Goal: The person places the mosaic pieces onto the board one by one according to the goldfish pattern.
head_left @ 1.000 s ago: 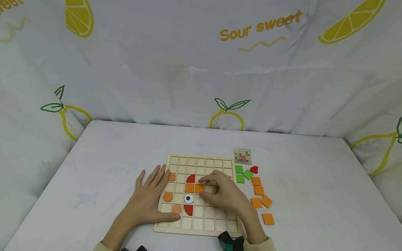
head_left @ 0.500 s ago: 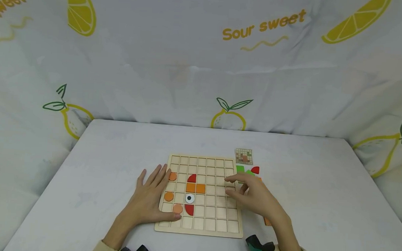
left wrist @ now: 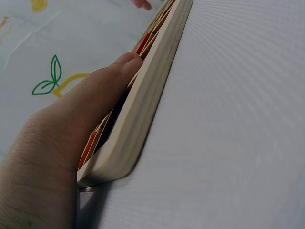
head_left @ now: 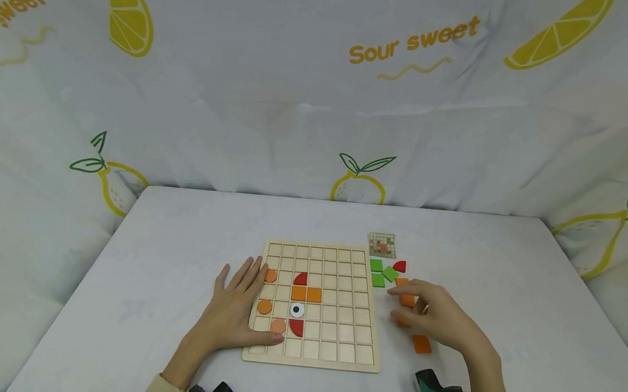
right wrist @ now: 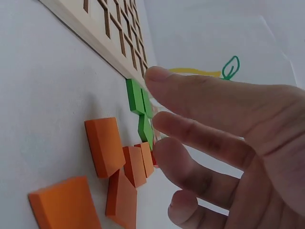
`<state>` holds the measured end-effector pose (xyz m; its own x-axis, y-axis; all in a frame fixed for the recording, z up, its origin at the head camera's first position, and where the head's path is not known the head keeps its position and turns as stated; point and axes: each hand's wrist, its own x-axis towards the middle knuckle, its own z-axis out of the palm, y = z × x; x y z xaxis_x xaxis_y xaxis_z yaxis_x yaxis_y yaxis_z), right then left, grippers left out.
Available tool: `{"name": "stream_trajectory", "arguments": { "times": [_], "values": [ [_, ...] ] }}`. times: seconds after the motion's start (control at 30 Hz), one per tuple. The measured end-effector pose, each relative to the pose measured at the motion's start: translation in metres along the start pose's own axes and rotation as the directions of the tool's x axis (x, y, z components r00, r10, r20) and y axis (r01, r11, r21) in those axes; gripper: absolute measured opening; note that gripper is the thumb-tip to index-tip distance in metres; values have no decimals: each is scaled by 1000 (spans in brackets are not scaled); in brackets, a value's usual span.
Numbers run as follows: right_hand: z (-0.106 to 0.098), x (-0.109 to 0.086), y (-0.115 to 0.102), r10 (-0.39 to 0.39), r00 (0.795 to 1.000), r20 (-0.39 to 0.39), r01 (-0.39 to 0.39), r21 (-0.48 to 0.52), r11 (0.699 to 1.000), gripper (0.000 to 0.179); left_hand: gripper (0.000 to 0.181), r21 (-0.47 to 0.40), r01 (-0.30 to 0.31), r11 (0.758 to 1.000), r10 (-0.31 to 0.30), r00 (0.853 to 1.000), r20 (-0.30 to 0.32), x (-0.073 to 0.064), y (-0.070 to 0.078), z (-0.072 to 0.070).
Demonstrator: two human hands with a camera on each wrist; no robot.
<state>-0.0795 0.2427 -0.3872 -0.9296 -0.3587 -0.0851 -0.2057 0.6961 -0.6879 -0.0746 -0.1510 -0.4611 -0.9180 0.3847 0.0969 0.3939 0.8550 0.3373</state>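
Note:
My left hand (head_left: 236, 307) rests spread over the left side of a wooden grid board (head_left: 347, 316), and its thumb lies along the near edge in the left wrist view. On the board sit two orange squares (head_left: 314, 295), two red quarter-round pieces (head_left: 296, 328), a white disc with a black dot (head_left: 297, 310) and several orange discs (head_left: 264, 306). To the right of the board, my right hand (head_left: 441, 318) hovers over loose orange square tiles (head_left: 421, 344). Its fingers are relaxed, with nothing between them; in the right wrist view the orange tiles (right wrist: 104, 145) lie apart from the fingertips.
Green square tiles (head_left: 376, 265) lie against the board's right edge, beside a red quarter-round piece (head_left: 400, 266). A small printed pattern card (head_left: 382, 245) lies behind them. White cloth (head_left: 507, 277) covers the table, and a lemon-print curtain (head_left: 275, 123) hangs behind.
My right hand has moved right, from the orange square on the board to above the loose orange tiles. The left hand stays on the board.

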Motion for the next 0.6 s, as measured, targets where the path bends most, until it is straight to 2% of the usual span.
{"name": "stream_trajectory", "arguments": {
  "times": [0.37, 0.6],
  "values": [
    [-1, -2, 7, 125, 987, 102, -128, 25, 991, 38, 134, 4, -9, 1000, 9, 1000, -6, -1, -1, 1],
    [0, -1, 11, 85, 987, 138, -91, 34, 995, 34, 134, 0, -6, 1000, 6, 1000, -4, 0, 0, 1]
  ]
}}
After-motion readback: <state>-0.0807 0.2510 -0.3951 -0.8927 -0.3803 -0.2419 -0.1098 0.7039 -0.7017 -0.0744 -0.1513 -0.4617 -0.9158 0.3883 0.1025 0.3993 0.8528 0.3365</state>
